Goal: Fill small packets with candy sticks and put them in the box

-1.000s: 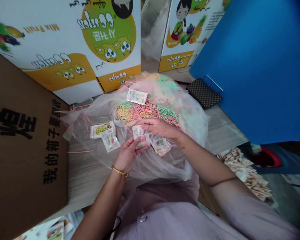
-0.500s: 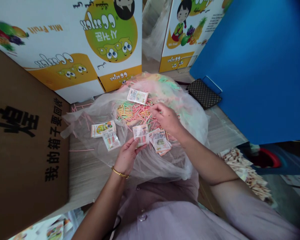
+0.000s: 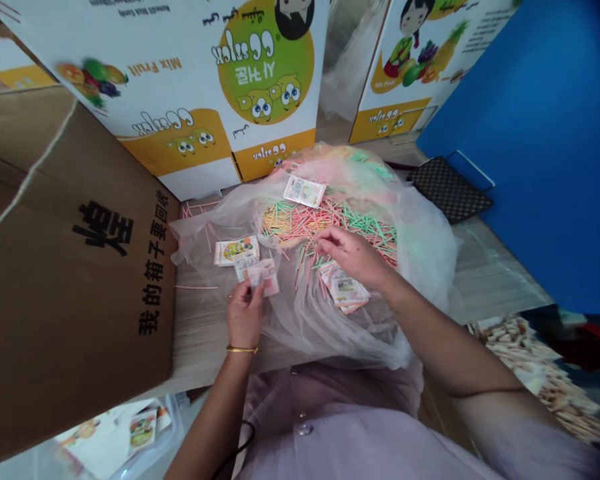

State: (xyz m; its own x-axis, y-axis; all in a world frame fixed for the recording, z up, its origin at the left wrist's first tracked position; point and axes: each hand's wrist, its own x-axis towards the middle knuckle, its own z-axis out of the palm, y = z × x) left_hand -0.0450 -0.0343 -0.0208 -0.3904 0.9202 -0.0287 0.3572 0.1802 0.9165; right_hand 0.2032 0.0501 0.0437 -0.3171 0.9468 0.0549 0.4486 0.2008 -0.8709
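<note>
My left hand (image 3: 245, 310) pinches a small printed sachet (image 3: 264, 276) between thumb and fingers, holding it over the lower of the packets at the left. Beside it, a sachet with a fruit print (image 3: 235, 251) lies on the clear plastic bag. My right hand (image 3: 353, 257) is closed at the fingertips above thin pink, green and yellow candy sticks (image 3: 305, 221); anything between those fingertips is too small to make out. Just below that hand lies a small stack of sachets (image 3: 344, 288). One more sachet (image 3: 305, 192) rests at the back of the stick pile.
A brown carton (image 3: 80, 267) stands at the left, with printed white and yellow boxes (image 3: 190, 87) behind. A checked pouch (image 3: 447, 189) lies by a blue panel (image 3: 535, 167). Low at the left is a clear tub (image 3: 173, 417) with sachets.
My left hand has carried its sachet leftward, from beside the stack to over the packets at the left. My right hand has drawn slightly back towards me over the sticks. The view has shifted.
</note>
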